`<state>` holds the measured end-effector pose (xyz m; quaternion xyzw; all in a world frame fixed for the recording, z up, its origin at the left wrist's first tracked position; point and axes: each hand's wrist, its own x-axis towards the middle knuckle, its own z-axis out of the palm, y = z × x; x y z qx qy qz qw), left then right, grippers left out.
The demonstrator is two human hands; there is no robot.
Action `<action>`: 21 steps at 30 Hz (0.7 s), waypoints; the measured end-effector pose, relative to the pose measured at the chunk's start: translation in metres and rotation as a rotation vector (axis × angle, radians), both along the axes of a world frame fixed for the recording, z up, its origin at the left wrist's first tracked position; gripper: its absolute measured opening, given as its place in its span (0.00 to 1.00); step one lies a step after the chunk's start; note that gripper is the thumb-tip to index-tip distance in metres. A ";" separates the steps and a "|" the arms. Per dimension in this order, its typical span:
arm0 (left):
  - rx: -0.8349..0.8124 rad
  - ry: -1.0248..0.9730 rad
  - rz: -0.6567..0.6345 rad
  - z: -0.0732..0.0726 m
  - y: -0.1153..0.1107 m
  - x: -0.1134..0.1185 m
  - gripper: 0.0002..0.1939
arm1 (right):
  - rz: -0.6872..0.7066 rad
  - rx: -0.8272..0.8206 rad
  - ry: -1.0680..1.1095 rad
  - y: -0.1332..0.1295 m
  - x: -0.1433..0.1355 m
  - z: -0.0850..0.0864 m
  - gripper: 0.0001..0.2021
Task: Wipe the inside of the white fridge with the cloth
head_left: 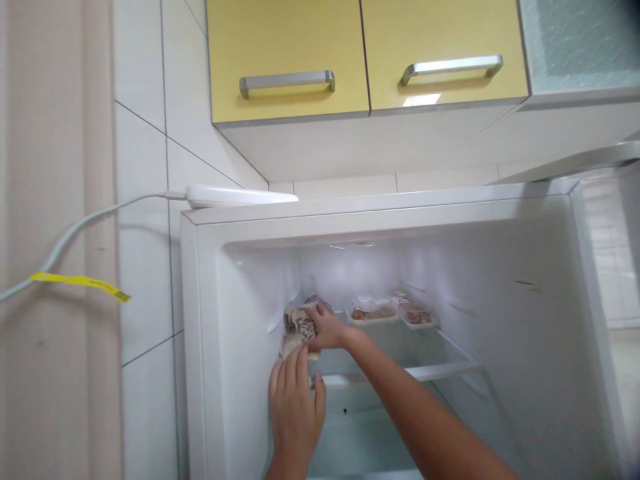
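Inside the open fridge, a crumpled beige package with dark patterning [296,321] sits on the upper shelf against the left wall. My right hand [327,328] reaches across from the right, its fingers closed over the right side of this package; part of the grip is hidden. Just in front, my left hand [297,390] is open, fingers stretched and thumb apart, with fingertips at the package's pale lower edge. Whether they press on it I cannot tell. A purplish item [320,302] partly shows behind my right hand.
Farther back on the glass shelf [425,372] stand two clear food containers: one [373,311] in the middle, another [418,316] to the right. Yellow cabinets [290,40] hang above the fridge. A white device with a cable [235,196] lies on the fridge top.
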<state>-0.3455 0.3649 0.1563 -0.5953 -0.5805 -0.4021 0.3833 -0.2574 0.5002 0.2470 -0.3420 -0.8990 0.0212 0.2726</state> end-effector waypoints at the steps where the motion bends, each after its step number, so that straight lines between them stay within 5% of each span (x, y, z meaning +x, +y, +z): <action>1: 0.038 0.014 -0.026 -0.007 0.001 -0.004 0.21 | -0.019 -0.007 -0.050 0.010 -0.011 0.003 0.52; 6: 0.049 0.017 -0.101 -0.022 0.005 -0.010 0.15 | -0.025 0.105 -0.153 0.036 -0.045 0.008 0.45; 11: 0.119 -0.092 -0.144 -0.023 0.008 -0.002 0.14 | 0.027 0.354 -0.175 0.048 -0.039 0.031 0.15; 14: 0.138 -0.099 -0.153 -0.026 0.012 -0.004 0.13 | 0.018 0.487 -0.133 0.064 -0.015 0.051 0.19; 16: 0.121 -0.049 -0.160 -0.030 0.015 -0.009 0.14 | -0.105 0.582 -0.073 0.080 0.004 0.058 0.21; 19: 0.117 -0.026 -0.161 -0.036 0.020 -0.013 0.15 | -0.328 0.609 -0.020 0.104 0.019 0.056 0.34; 21: 0.142 -0.068 -0.157 -0.038 0.022 -0.010 0.14 | -0.332 0.602 -0.037 0.116 0.012 0.049 0.40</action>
